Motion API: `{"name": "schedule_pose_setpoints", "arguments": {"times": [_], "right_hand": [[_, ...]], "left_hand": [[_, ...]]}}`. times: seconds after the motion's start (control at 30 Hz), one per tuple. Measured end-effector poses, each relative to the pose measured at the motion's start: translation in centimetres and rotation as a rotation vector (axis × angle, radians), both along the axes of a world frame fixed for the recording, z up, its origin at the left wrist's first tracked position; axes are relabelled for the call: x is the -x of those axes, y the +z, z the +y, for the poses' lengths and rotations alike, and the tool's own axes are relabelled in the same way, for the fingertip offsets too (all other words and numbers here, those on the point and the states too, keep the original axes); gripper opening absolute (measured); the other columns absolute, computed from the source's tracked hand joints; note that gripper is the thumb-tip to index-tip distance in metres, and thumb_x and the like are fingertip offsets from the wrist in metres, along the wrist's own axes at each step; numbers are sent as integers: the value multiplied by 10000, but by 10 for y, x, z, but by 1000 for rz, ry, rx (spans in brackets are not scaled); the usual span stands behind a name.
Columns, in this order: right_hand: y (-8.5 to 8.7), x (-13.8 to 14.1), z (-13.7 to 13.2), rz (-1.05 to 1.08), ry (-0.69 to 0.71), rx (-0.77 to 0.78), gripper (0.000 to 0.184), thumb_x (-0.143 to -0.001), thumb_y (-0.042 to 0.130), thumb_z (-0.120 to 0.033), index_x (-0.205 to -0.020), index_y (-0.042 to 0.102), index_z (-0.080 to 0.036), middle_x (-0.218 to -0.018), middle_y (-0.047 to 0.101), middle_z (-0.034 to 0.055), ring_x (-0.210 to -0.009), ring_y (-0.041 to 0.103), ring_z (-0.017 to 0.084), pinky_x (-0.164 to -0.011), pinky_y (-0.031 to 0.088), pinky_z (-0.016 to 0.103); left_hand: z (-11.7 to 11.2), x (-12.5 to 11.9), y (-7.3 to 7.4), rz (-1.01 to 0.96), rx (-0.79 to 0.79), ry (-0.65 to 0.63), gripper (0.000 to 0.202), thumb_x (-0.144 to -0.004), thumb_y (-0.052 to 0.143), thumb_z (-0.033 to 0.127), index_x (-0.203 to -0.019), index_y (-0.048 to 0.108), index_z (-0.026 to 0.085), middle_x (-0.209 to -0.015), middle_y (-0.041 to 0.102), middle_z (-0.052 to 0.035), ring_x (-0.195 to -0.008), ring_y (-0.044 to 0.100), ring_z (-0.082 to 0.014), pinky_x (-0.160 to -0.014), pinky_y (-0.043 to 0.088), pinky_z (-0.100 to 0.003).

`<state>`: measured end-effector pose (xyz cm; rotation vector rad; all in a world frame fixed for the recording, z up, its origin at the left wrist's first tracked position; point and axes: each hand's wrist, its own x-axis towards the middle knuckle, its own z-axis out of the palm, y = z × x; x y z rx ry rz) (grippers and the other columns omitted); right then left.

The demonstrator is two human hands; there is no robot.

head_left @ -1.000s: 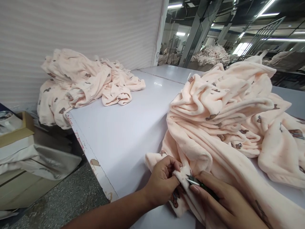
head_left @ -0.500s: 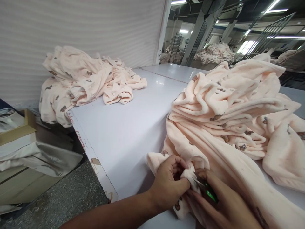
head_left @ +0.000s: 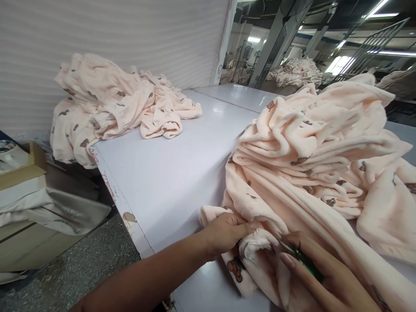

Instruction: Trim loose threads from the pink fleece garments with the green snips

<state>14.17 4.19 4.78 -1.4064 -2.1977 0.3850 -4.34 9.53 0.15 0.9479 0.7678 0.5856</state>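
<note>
My left hand [head_left: 225,234] is closed on the edge of a pale peach fleece garment [head_left: 312,208] printed with small brown bears. Just below its fingertips, a turned edge shows a whitish, frayed seam. In my right hand [head_left: 321,268] are small thread snips [head_left: 307,264] with green on the handle; the blades point left toward that seam, and their tips are blurred. The right fingers also lie against the fleece, though I cannot tell whether they pinch it. Much of the snips is covered by the hand.
A second heap of the same printed fleece [head_left: 107,99] lies at the table's [head_left: 165,173] far left corner, against a pale wall. Beyond the left edge stand a carton [head_left: 35,160] and plastic-wrapped goods. Another fabric pile [head_left: 295,71] is in the background.
My right hand with the snips has moved slightly right and down, away from the left hand. The garment edge between them has turned, so more of its seam and a bear print show.
</note>
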Motion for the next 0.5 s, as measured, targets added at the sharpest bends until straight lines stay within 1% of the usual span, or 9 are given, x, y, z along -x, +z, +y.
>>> {"name": "schedule_pose_setpoints", "arguments": {"times": [0.07, 0.13, 0.2, 0.3, 0.4, 0.5], "right_hand": [[0, -2, -3, -70, 66, -65, 175, -876, 485, -342, -1028, 558, -298, -963, 687, -8, -887, 668, 175, -687, 545, 178], [-2, -3, -4, -147, 81, -122, 153, -872, 498, -333, -1005, 565, -295, -958, 702, -8, -875, 679, 176, -674, 545, 169], [-3, -1, -3, -208, 71, -126, 102, -866, 506, -340, -930, 566, -289, -937, 707, 1, -895, 678, 190, -653, 547, 173], [-3, 3, -3, -264, 78, -105, 59, -869, 502, -336, -885, 538, -292, -897, 698, -6, -916, 674, 190, -677, 545, 180], [-4, 6, -4, -292, 85, -91, 55, -891, 464, -313, -854, 499, -290, -820, 670, -10, -928, 672, 192, -638, 547, 178], [-6, 6, -4, -314, 89, -93, 85, -897, 441, -292, -816, 468, -286, -781, 653, -4, -939, 669, 204, -571, 546, 177]], "left_hand": [[-1, 2, 3, 21, 11, 6, 463, -694, 602, 558, -744, 651, 101, -578, 579, -18, -527, 516, -121, -494, 385, -214], [-2, 3, 6, 36, 21, 5, 475, -692, 602, 561, -759, 662, 95, -560, 576, -15, -455, 467, -91, -427, 330, -187], [-3, 4, 8, 52, 20, 2, 498, -686, 597, 577, -768, 664, 91, -556, 572, -14, -404, 418, -65, -386, 301, -171], [-5, 3, 10, 49, -3, -32, 555, -668, 579, 630, -788, 647, 93, -547, 550, -15, -359, 405, -60, -337, 292, -160], [-6, 3, 10, 33, -39, -65, 573, -667, 554, 672, -757, 617, 109, -523, 518, -4, -327, 410, -65, -311, 299, -160], [-6, 3, 10, 28, -40, -75, 538, -684, 559, 648, -747, 620, 117, -524, 522, 0, -343, 411, -61, -346, 345, -173]]}}
